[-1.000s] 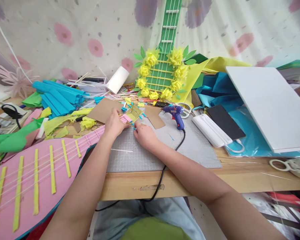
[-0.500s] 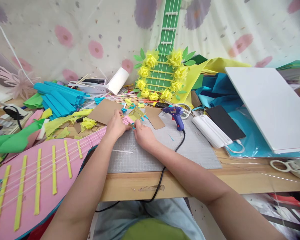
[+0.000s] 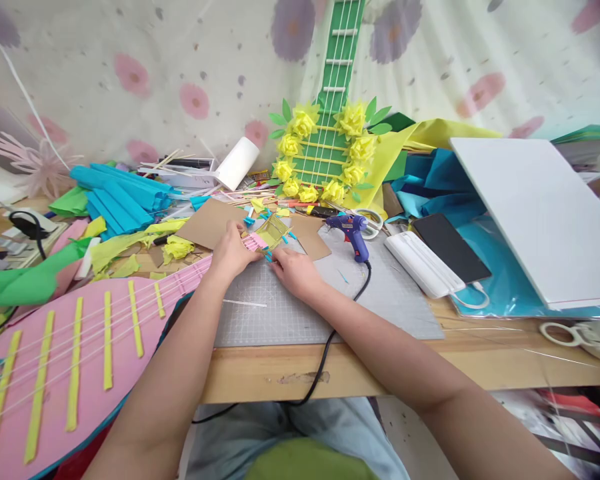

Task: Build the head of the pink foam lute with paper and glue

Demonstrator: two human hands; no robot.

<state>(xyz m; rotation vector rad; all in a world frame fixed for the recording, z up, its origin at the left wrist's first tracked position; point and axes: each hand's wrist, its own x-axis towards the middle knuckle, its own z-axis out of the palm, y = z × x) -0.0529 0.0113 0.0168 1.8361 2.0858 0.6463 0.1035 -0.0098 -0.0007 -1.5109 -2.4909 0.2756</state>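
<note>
Wooden table (image 3: 245,375), 1 grey cutting mat (image 3: 393,303); left hand (image 3: 231,253) closed around pink guitar neck (image 3: 196,275); right hand (image 3: 296,272) beside headstock (image 3: 274,232), cannot tell whether fingers hold anything

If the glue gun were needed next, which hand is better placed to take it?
Probably the right hand: it is nearer the glue gun, whose handle points back toward the person, while the left hand, farther off, holds the pink guitar by its neck.
</note>
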